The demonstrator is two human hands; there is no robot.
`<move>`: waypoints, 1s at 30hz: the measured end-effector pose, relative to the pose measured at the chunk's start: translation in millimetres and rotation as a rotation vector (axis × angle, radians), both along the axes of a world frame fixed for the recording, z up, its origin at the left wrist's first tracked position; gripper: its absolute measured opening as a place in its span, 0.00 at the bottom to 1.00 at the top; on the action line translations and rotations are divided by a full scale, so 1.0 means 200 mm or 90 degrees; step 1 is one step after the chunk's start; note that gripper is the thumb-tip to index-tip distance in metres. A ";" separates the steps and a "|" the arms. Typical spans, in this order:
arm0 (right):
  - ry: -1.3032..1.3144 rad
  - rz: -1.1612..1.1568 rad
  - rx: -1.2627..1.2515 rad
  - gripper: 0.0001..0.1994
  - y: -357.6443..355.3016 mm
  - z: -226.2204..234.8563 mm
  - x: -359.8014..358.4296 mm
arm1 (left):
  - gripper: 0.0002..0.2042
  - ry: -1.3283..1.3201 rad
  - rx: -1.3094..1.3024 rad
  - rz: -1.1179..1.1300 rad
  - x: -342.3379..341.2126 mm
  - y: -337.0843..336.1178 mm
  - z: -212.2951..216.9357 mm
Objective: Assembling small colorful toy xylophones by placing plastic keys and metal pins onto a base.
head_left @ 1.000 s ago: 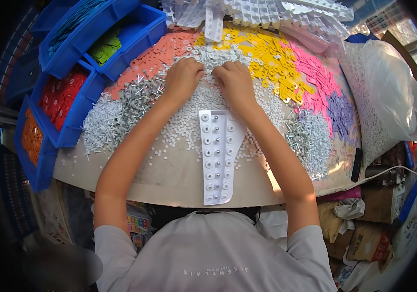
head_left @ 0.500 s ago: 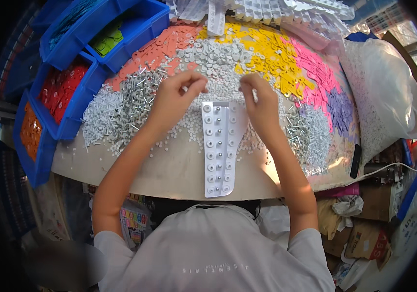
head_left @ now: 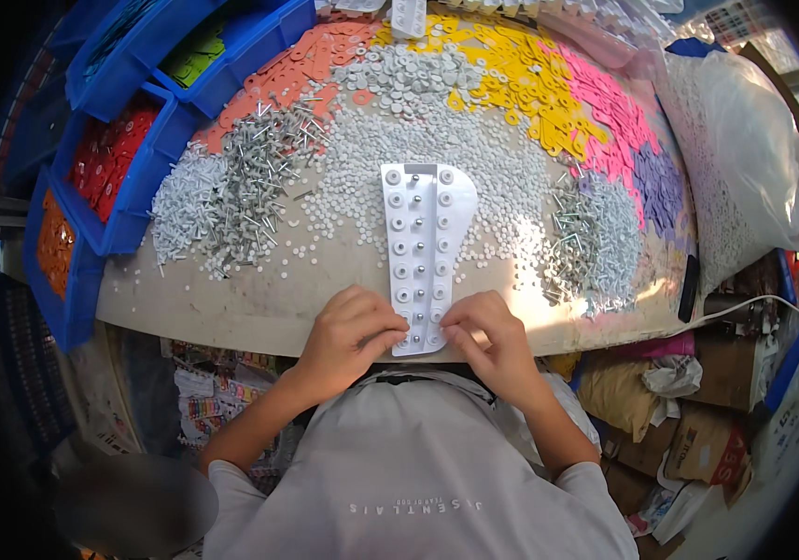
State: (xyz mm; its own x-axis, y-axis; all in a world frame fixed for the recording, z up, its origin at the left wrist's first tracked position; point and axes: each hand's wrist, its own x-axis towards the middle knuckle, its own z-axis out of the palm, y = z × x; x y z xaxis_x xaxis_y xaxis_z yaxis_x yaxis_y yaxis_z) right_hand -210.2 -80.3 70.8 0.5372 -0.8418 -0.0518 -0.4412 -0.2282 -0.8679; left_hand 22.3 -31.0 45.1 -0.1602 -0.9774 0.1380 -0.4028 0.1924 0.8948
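A long white plastic holder (head_left: 461, 207) lies on the table in front of me, its narrow side running toward me. Two rows of round white washers sit along it, and a middle channel holds a line of small silver metal pieces. At its near end, my left hand (head_left: 351, 331) pinches at the left row, thumb and fingertips together. My right hand (head_left: 495, 338) does the same at the right row. Whatever lies between the fingertips is too small to make out. Beyond the holder spread many tiny white round pieces (head_left: 362, 154).
Silver screws (head_left: 264, 173) and white pins (head_left: 185, 210) are heaped at left, with similar heaps at right. Coral (head_left: 273, 89), yellow (head_left: 539, 93), pink (head_left: 605, 117) and purple (head_left: 656, 187) flat strips ring the far side. Blue bins (head_left: 161, 168) stand left; a clear plastic bag (head_left: 745, 159) bulges right.
Both hands have come back toward me from beyond the holder's far end to its near end. My view has shifted slightly, so the table sits a little higher in it.
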 end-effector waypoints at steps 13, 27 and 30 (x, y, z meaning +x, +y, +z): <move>0.060 -0.026 -0.096 0.07 0.14 -0.10 0.03 | 0.08 -0.042 -0.044 0.040 -0.09 0.09 -0.08; -0.031 -0.041 -0.310 0.08 0.11 -0.23 0.00 | 0.16 -0.058 -0.217 0.097 0.04 0.12 -0.10; 0.030 -0.191 -0.292 0.07 0.00 -0.19 -0.04 | 0.13 -0.138 -0.277 0.260 0.29 0.13 -0.04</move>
